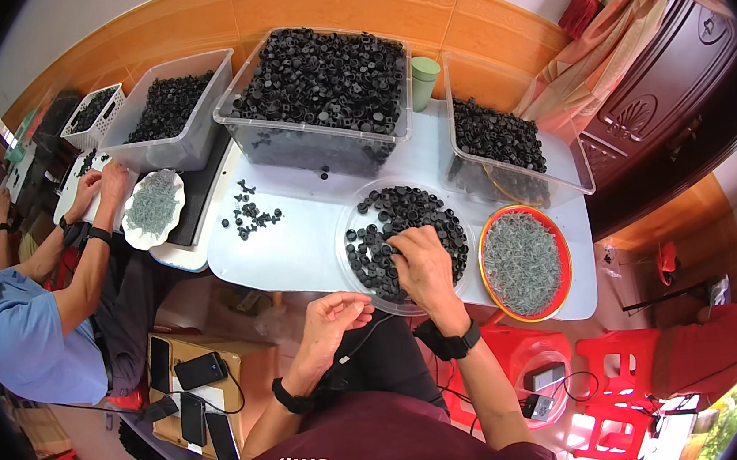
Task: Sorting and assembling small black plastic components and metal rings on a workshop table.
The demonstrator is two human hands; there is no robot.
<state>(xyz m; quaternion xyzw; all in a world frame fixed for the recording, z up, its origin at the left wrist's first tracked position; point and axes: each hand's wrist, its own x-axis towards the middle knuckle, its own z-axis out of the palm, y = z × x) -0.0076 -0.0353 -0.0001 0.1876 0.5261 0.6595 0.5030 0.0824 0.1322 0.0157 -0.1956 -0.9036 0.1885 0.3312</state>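
Observation:
My right hand (425,264) reaches down into a round clear tray (350,272) of small black plastic caps (406,204). Its fingers are drawn together among the caps, and what they grip is hidden. Left of it, just off the table's front edge, my left hand (335,322) is closed in a pinch, thumb against fingertips. Anything between those fingers is too small to make out. To the right of the tray stands a red basin with a yellow rim (566,277), full of thin clear-grey plastic pieces (522,259).
Large clear bins (224,111) of black parts line the table's back, beside a green cup (425,81). Loose black pieces (252,219) lie left on the table (300,259). A co-worker (40,324) works at left near a white dish (143,238). Red stools (617,366) stand at right.

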